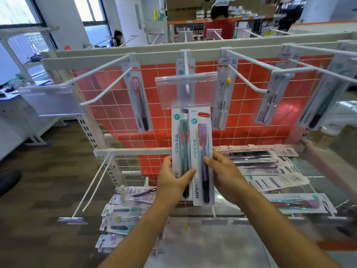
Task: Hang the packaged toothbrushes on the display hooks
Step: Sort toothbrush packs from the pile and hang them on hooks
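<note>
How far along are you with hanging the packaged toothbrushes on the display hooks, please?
Done: single packs hang on the top hooks, such as the pink-brush pack and the yellow-brush pack. In hand: the left hand grips a teal-brush pack, the right hand a purple-brush pack, below the centre hook. To do: loose packs on the shelf and a pile at lower left.

A white metal display rack [146, 55] with a red-backed wire grid holds hung toothbrush packs [139, 97] on white wire hooks [106, 86]. Its glossy grey shelf [212, 248], lower centre, bears loose flat toothbrush packs [270, 178].
</note>
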Motion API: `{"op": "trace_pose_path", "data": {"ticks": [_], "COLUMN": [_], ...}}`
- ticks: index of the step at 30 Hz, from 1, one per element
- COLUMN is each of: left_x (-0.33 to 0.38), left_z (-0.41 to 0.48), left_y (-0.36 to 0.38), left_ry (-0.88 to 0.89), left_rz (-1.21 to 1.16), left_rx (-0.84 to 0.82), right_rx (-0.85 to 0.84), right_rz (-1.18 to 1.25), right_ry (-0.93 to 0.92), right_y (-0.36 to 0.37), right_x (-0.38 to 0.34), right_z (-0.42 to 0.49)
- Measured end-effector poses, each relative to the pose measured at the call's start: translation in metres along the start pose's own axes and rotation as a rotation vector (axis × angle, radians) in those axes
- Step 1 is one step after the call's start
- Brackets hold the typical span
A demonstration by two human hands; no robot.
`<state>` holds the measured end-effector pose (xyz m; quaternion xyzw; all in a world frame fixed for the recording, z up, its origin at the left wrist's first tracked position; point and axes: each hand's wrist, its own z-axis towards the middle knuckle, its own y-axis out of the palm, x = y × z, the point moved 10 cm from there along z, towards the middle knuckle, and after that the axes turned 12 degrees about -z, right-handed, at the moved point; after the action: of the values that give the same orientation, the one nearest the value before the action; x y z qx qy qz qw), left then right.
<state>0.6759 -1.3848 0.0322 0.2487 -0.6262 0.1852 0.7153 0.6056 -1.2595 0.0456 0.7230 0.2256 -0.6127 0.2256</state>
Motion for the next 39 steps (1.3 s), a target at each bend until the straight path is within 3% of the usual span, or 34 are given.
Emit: {"op": "trace_pose_path", "data": {"ticks": [11, 17, 24, 39], "left_x": [0.027, 0.032, 0.029, 0.018], "left_z": [-0.007, -0.005, -0.007, -0.008], "left_y": [-0.032, -0.048, -0.06, -0.094], "left_ry": [0.087, 0.101, 0.103, 0.077], "left_rz": [0.044, -0.012, -0.026, -0.009], "left_rx": [-0.016, -0.043, -0.064, 0.029], "right_rx": [-0.044, -0.049, 0.057, -0.024], "right_rz": [-0.002, 0.122, -0.031, -0.1], "right_ry": [-0.066, -0.089, -0.174, -0.094], "right_y": [0.036, 0.053, 0.064, 0.1], "right_x": [-0.01, -0.016, -0.019, -0.002], "right_z": [-0.009, -0.013, -0.012, -0.02]}}
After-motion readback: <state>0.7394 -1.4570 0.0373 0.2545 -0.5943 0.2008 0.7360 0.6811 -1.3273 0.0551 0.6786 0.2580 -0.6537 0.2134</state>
